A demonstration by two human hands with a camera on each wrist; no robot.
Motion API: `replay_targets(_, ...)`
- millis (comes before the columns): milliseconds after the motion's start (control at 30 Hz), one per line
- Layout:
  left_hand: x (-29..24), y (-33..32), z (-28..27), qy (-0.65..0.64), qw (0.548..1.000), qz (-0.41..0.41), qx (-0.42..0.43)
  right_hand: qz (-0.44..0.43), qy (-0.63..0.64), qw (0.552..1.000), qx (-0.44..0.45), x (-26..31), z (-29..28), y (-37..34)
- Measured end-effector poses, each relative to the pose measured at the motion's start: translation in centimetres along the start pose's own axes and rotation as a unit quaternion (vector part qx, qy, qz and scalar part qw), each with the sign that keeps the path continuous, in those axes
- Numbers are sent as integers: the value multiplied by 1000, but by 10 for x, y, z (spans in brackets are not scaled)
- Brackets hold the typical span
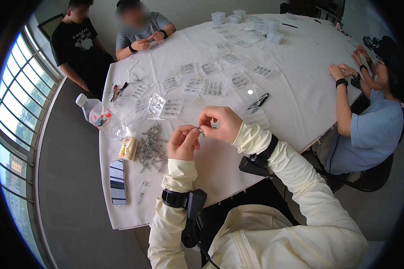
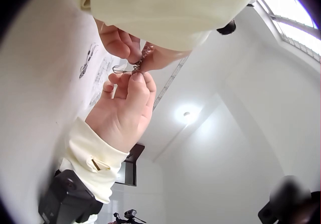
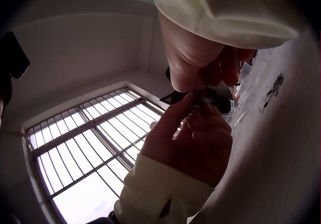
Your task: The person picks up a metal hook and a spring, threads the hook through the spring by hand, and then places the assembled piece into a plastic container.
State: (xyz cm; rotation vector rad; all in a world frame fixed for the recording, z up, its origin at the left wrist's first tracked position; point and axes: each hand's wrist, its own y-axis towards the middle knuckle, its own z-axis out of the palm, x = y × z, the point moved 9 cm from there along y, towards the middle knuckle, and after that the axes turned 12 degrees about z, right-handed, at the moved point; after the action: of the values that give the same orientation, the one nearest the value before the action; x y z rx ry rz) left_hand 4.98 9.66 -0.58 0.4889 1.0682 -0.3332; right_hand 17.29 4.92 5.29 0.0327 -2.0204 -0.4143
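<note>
Pinching a small metal wire piece [image 2: 137, 66] between curled fingertips of left grip [image 1: 183, 142] and right grip [image 1: 221, 123], both close together above the white-covered bench [image 1: 300, 98]. Has a tangled heap of metal pieces [image 1: 151, 150] just left of the left grip, with a tissue pack [image 1: 128, 149] beside it and a phone [image 1: 118, 183] nearer the front edge. Shows clear plastic cases [image 1: 214, 88] spread beyond both grips, and a bottle [image 1: 101, 116] at far left.
</note>
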Motion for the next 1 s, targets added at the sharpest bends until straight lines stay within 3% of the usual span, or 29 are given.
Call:
replay_targets(167,7,0,-3,-38,999,-23,-1,-12,18,1000,12,0,4,-1)
replay_targets(267,9,-2,0,-33,999,-40,3,37,99,993,59,-19,14,2)
replay_targets(333,9,-3,1,-26,998,-51,2,66,248,960,110,-26,23,3)
replay_targets(433,9,-3,2,-29,998,-49,12,116,314,929,160,-36,31,3)
replay_targets(567,6,-3,2,-21,999,-40,6,136,331,918,171,-37,33,2)
replay_targets(633,7,-3,-1,-17,999,-43,-7,92,238,961,107,-25,22,0)
replay_targets(833,9,-1,-4,-11,999,-42,-4,79,148,982,85,-30,19,3)
replay_targets(1000,9,0,-6,-32,999,-39,-17,99,221,964,108,-38,26,4)
